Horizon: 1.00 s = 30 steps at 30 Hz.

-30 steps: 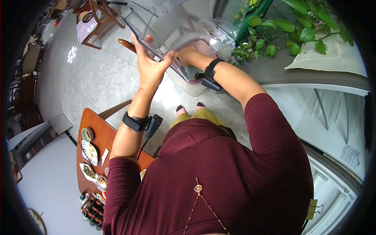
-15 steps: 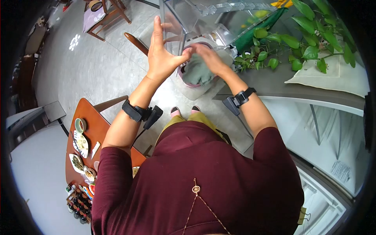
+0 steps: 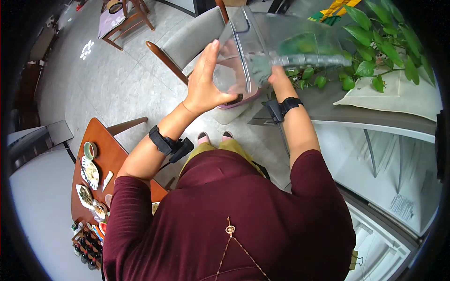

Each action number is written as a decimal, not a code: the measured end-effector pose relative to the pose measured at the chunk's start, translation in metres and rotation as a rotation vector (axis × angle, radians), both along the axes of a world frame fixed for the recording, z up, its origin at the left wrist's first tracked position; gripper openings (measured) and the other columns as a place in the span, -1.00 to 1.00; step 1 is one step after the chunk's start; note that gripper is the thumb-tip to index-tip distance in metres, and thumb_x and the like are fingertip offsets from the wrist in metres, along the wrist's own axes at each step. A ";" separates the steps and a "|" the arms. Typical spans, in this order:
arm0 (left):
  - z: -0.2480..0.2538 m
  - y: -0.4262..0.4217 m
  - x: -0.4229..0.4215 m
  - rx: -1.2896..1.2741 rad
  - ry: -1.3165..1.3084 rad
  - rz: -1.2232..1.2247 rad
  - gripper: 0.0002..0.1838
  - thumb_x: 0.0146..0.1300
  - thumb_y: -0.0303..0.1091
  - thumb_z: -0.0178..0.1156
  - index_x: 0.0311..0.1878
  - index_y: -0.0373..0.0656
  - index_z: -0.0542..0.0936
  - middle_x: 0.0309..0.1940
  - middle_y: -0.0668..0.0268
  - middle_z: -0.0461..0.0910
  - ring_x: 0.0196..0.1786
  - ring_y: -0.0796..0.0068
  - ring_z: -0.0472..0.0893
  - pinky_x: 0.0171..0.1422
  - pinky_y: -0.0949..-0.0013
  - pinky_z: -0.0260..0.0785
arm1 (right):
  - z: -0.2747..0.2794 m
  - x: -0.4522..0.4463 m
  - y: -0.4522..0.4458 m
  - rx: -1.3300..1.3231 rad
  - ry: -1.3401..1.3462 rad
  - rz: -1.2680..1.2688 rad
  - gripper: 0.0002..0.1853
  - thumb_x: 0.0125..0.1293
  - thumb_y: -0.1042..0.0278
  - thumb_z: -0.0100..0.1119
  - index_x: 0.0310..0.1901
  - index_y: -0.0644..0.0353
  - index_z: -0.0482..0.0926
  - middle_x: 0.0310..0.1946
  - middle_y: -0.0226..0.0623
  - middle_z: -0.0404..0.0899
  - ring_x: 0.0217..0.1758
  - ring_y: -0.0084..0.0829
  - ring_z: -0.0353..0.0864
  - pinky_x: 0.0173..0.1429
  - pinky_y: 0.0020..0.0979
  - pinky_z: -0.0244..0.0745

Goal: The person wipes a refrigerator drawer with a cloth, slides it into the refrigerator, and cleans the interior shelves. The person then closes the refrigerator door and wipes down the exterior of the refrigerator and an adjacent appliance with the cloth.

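A clear plastic drawer-like bin is held up in front of me, tilted, its ridged edge at the lower right. My left hand grips its left side, thumb below and fingers along the wall. My right hand is at the ridged edge; its fingers are mostly hidden by the plastic. Below the bin, a pinkish-rimmed container shows in part, with its contents mostly covered by the bin.
A leafy plant and a beige cloth are at the right, above an open fridge. At left stands a table with dishes and bottles. A grey chair is ahead; another chair is farther left.
The clear bin has moved right and turned. My right hand has left the area over the pink-rimmed container, where grey-green material showed, and moved right to the bin's edge.
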State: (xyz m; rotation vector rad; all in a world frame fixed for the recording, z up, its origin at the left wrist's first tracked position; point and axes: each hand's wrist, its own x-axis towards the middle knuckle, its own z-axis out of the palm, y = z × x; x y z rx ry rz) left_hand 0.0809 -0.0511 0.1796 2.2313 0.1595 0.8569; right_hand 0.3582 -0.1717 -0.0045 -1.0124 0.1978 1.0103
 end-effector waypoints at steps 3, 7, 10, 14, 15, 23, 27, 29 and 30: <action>-0.012 0.001 -0.008 0.132 -0.070 -0.054 0.21 -0.24 -0.22 0.50 0.46 -0.19 -0.04 0.30 -0.04 0.23 0.26 0.05 0.36 0.20 0.16 0.38 | 0.023 0.007 0.000 0.017 -0.100 -0.004 -0.63 0.40 0.17 -0.17 0.00 0.28 0.48 -0.09 -0.17 0.58 -0.07 -0.17 0.61 0.10 -0.16 0.49; -0.023 -0.002 -0.019 0.132 -0.142 -0.123 0.23 -0.27 -0.15 0.51 0.48 -0.03 -0.03 0.29 -0.15 0.17 0.29 -0.20 0.28 0.28 0.00 0.26 | 0.068 -0.006 0.010 0.039 -0.111 -0.198 -0.61 0.42 0.09 -0.16 -0.01 0.21 0.53 -0.04 -0.18 0.59 0.06 -0.22 0.55 0.18 -0.18 0.42; -0.031 0.001 -0.030 0.081 -0.100 -0.194 0.24 -0.21 -0.21 0.50 0.49 0.27 -0.14 0.34 -0.15 0.06 0.33 -0.27 0.20 0.29 -0.11 0.22 | 0.063 0.002 0.011 0.174 -0.126 -0.187 -0.56 0.40 0.00 -0.16 0.00 0.19 0.53 -0.08 -0.21 0.60 0.07 -0.25 0.53 0.18 -0.16 0.42; -0.042 0.008 -0.037 0.192 -0.201 -0.252 0.18 -0.20 -0.24 0.47 0.44 0.14 -0.11 0.37 -0.08 0.03 0.41 -0.16 0.12 0.40 -0.03 0.10 | 0.075 -0.015 0.001 0.301 -0.103 -0.078 -0.53 0.39 -0.07 -0.14 -0.01 0.15 0.55 -0.07 -0.24 0.60 0.04 -0.28 0.55 0.15 -0.18 0.43; -0.045 0.009 -0.038 0.257 -0.306 -0.282 0.13 -0.18 -0.22 0.44 0.42 -0.25 -0.03 0.36 -0.05 0.08 0.43 -0.04 0.12 0.46 0.09 0.03 | 0.084 -0.027 0.002 0.308 -0.135 -0.069 -0.53 0.38 -0.09 -0.12 -0.03 0.14 0.56 -0.07 -0.26 0.60 0.02 -0.28 0.56 0.12 -0.20 0.45; -0.071 0.012 -0.082 -0.176 0.190 -0.136 0.09 -0.16 -0.34 0.43 0.42 -0.29 -0.01 0.41 -0.01 0.02 0.40 0.04 0.20 0.41 0.11 0.15 | 0.052 -0.033 -0.006 0.348 -0.091 -0.086 -0.48 0.37 -0.18 -0.13 -0.07 0.13 0.58 -0.09 -0.29 0.60 -0.02 -0.28 0.55 0.12 -0.22 0.44; -0.107 0.012 -0.105 -0.341 0.215 -0.054 0.05 -0.04 -0.42 0.39 0.46 -0.15 -0.07 0.39 0.05 0.10 0.39 0.13 0.24 0.22 0.14 0.39 | 0.053 -0.050 -0.011 0.328 0.004 -0.220 -0.53 0.33 -0.09 0.02 0.01 0.16 0.54 -0.05 -0.27 0.59 0.01 -0.30 0.56 0.18 -0.22 0.42; -0.114 0.015 -0.112 -0.360 0.235 -0.061 0.09 0.00 -0.56 0.34 0.48 -0.05 -0.19 0.42 0.10 0.06 0.40 0.13 0.22 0.25 0.13 0.38 | 0.046 -0.055 -0.015 0.353 0.028 -0.248 -0.54 0.32 -0.09 0.03 0.02 0.14 0.53 -0.03 -0.27 0.58 0.02 -0.29 0.55 0.18 -0.21 0.42; -0.112 0.019 -0.109 -0.528 0.307 -0.035 0.07 -0.04 -0.54 0.34 0.47 -0.14 -0.14 0.40 0.08 0.09 0.34 0.15 0.32 0.22 0.19 0.40 | 0.041 -0.057 -0.015 0.350 0.018 -0.270 -0.54 0.34 -0.07 0.02 0.06 0.11 0.51 -0.02 -0.27 0.57 0.03 -0.28 0.54 0.19 -0.20 0.41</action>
